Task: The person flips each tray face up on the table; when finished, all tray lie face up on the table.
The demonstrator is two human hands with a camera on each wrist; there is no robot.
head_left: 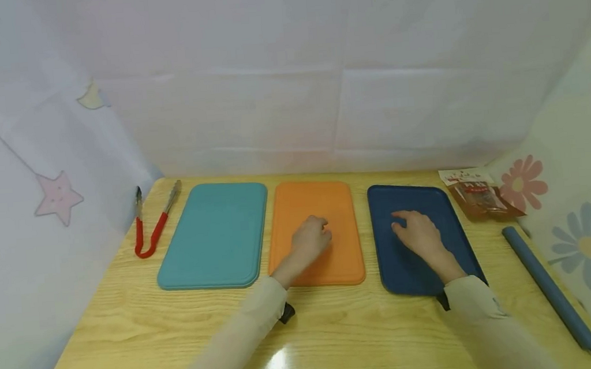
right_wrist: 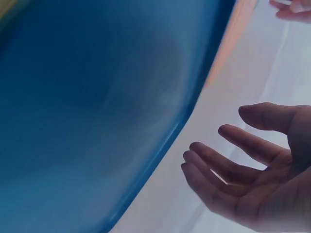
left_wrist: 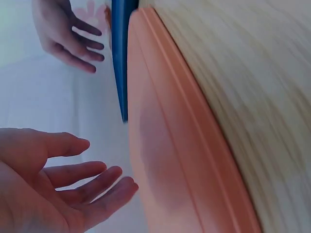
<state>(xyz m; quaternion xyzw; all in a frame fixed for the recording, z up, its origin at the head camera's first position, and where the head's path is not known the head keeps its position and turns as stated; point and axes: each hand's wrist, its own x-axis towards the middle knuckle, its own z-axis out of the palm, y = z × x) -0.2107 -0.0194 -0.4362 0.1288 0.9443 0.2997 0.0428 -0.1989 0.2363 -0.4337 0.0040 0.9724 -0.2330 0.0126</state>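
My left hand (head_left: pixel 311 238) hovers over the orange board (head_left: pixel 312 197), its fingers relaxed and nothing in them. In the left wrist view the orange board (left_wrist: pixel 160 126) lies beside the loosely bent fingers (left_wrist: pixel 104 187), and its surface carries the hand's shadow. Over the dark blue tray (head_left: pixel 406 196) hangs my right hand (head_left: pixel 418 234), also holding nothing. The right wrist view shows that hand (right_wrist: pixel 252 170) with thumb and fingers apart, near the rim of the blue tray (right_wrist: pixel 97 121). Both tray and board have bare surfaces around the hands.
Left of the orange board lies a teal board (head_left: pixel 216 234). Red-handled tongs (head_left: pixel 151 236) rest spread at the table's left edge. At the back right is a brown food packet (head_left: pixel 481 196), with a dark blue-grey roll (head_left: pixel 548 286) along the right edge. Curtain-like cloth (head_left: pixel 269 117) surrounds the wooden table (head_left: pixel 339 343).
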